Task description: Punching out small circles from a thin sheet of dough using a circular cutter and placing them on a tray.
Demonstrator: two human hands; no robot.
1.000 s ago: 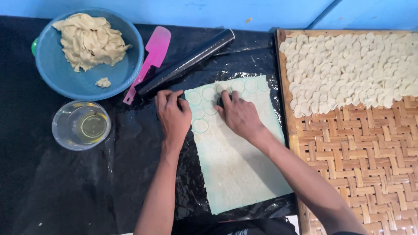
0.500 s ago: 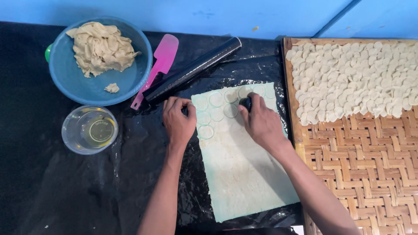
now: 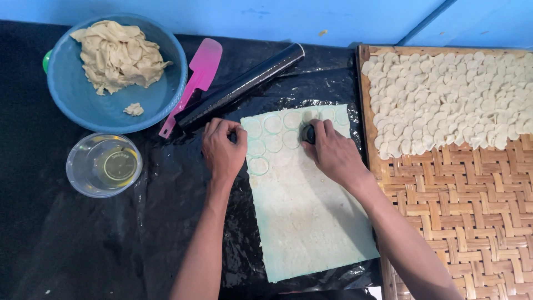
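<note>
Right now your right hand (image 3: 333, 153) pinches a small dark round cutter (image 3: 308, 134), pressed onto the dough sheet (image 3: 305, 216) near its far edge, among cut circles. Your left hand (image 3: 224, 149) rests curled at the sheet's far-left corner, fingers probably pressing it down. Woven tray (image 3: 472, 211) sits just right.

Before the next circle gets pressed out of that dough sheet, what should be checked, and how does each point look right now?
1. Left hand steadying the dough sheet at its left edge: ok.
2. Right hand gripping the small dark round cutter, pressed on the sheet's top row: ok.
3. Uncut dough left: ok, the lower part of the sheet is unmarked.
4. Space on the woven tray for more rounds: ok, its near part is bare.
5. Cut went fully through: cannot tell.
</note>
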